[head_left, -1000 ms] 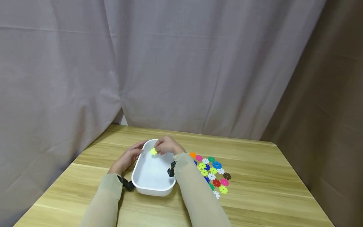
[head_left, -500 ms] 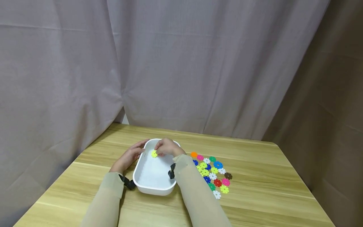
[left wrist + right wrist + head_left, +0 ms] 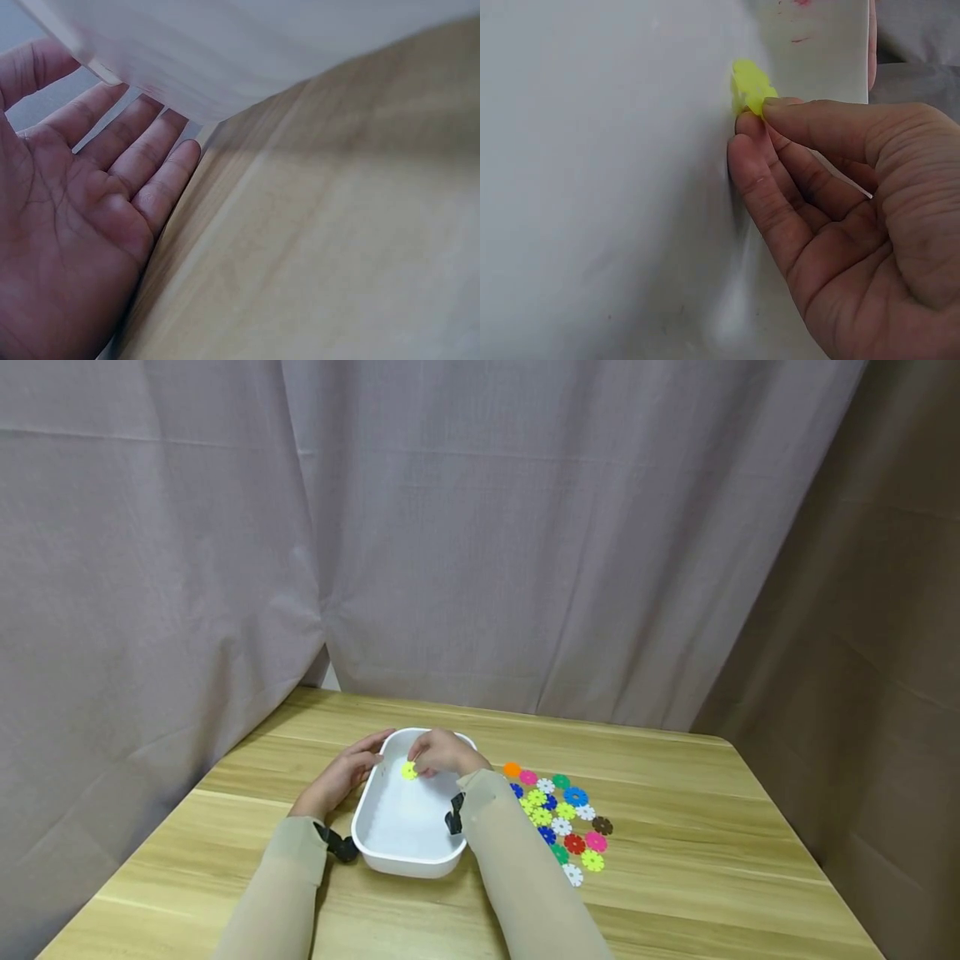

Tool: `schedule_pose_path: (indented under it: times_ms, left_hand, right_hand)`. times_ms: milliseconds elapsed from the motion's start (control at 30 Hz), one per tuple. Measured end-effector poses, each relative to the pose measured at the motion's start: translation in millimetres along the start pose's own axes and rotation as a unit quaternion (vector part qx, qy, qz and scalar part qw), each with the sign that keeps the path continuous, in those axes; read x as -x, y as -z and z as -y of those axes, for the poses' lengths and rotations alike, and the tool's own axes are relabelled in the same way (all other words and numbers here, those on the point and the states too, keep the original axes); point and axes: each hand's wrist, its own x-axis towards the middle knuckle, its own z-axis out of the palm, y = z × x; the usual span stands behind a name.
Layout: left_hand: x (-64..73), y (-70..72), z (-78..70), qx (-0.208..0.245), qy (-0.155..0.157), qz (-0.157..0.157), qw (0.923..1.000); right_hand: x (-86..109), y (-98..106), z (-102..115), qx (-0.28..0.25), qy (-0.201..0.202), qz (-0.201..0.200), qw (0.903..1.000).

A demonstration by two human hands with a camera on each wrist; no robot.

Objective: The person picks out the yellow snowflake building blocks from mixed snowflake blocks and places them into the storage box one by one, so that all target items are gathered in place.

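A white tray (image 3: 408, 814) with a raised rim stands on the wooden table. My right hand (image 3: 444, 753) reaches over its right side. Between thumb and fingertips it pinches a yellow snowflake building disc (image 3: 409, 771), low inside the tray near the far end. In the right wrist view the yellow disc (image 3: 751, 86) is tilted close to the tray's white floor, the fingertips right beside it. My left hand (image 3: 347, 777) rests along the tray's left outer side, thumb at the rim. In the left wrist view its fingers (image 3: 142, 154) extend loosely against the tray's outer wall.
Right of the tray, partly behind my right sleeve (image 3: 517, 860), lie several snowflake discs in many colours, among them a red disc (image 3: 574, 844) and a brown disc (image 3: 602, 826). A grey curtain (image 3: 480, 568) hangs behind the wooden table (image 3: 697, 843).
My right hand has lowered the yellow disc slightly, further down into the tray, and is almost still over the last half second. The left hand stays at the tray's side.
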Motion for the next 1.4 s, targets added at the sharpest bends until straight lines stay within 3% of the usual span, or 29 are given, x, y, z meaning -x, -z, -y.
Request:
schedule_pose_path:
  times_ms: [933, 1233, 1400]
  left_hand:
    - [-3.3, -2.7, 0.7, -0.013, 0.011, -0.008, 0.9998]
    - [-5.7, -3.7, 2.4, -0.029, -0.001, -0.005, 0.9996]
    - [-8.1, -3.9, 1.6, -0.026, -0.002, -0.002, 0.9997]
  right_hand:
    - [0.4, 4, -3, 0.066, 0.03, -0.024, 0.9971]
    - [5.9, 12, 12, 0.079, 0.062, -0.011, 0.9949]
    - [10.6, 17, 25, 0.082, 0.069, -0.025, 0.9939]
